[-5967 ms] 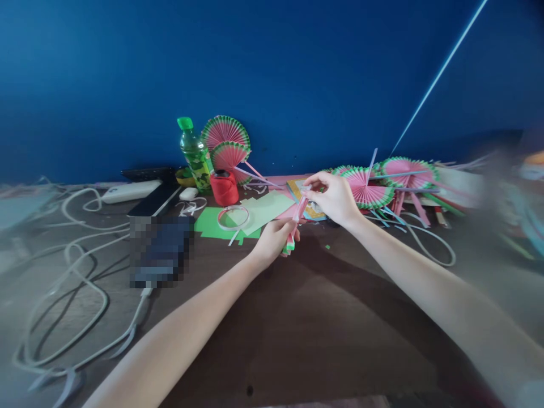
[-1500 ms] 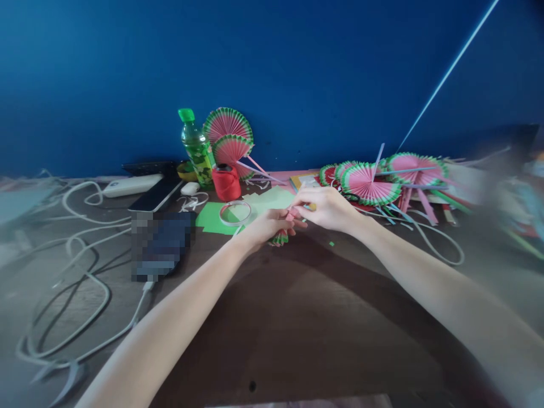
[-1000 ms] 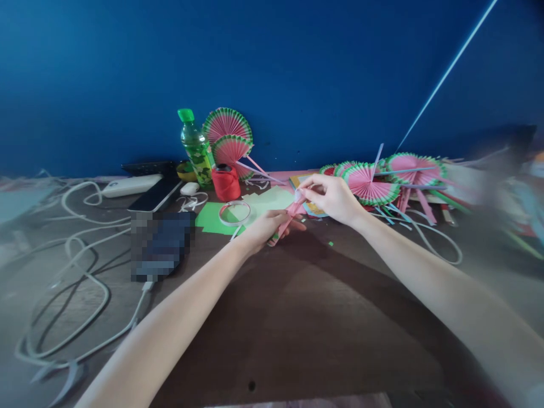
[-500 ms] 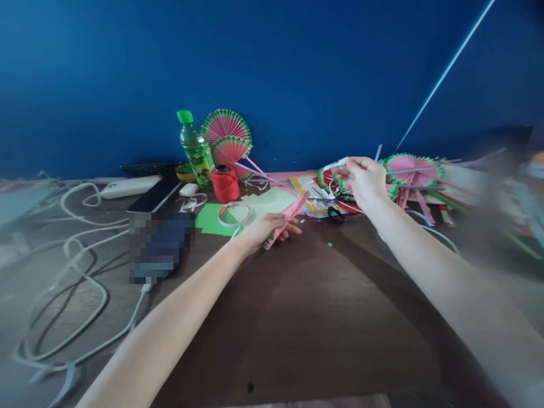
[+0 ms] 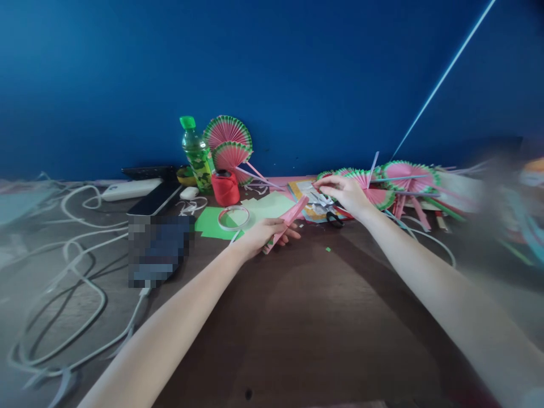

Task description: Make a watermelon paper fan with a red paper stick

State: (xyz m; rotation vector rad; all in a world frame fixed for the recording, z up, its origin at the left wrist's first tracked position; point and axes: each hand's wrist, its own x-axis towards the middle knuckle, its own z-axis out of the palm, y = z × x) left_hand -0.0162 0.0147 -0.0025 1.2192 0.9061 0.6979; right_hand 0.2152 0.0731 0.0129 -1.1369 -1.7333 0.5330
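1. the left hand (image 5: 263, 231) is closed around a pink folded strip (image 5: 294, 212), which slants up between one and two o'clock, above the tabletop (image 5: 293, 323).
2. from the strip (twelve being toward the blue wall (image 5: 297, 85)), the right hand (image 5: 346, 194) is at two o'clock, fingers loosely bent, thumb and index tips near each other; whether they grip anything i cannot tell.
3. white paper scraps (image 5: 315, 196) lie close by those fingertips, and black-handled scissors (image 5: 336, 224) at three o'clock.
4. a ring-shaped roll (image 5: 229, 229) rests at nine o'clock, over a bright green sheet (image 5: 205, 222).
5. toward ten o'clock stand a red-wrapped object (image 5: 225, 189) and a green-capped bottle (image 5: 198, 161).
6. pleated pink-and-green fans (image 5: 410, 171) are piled beyond the right hand, between two and three o'clock.
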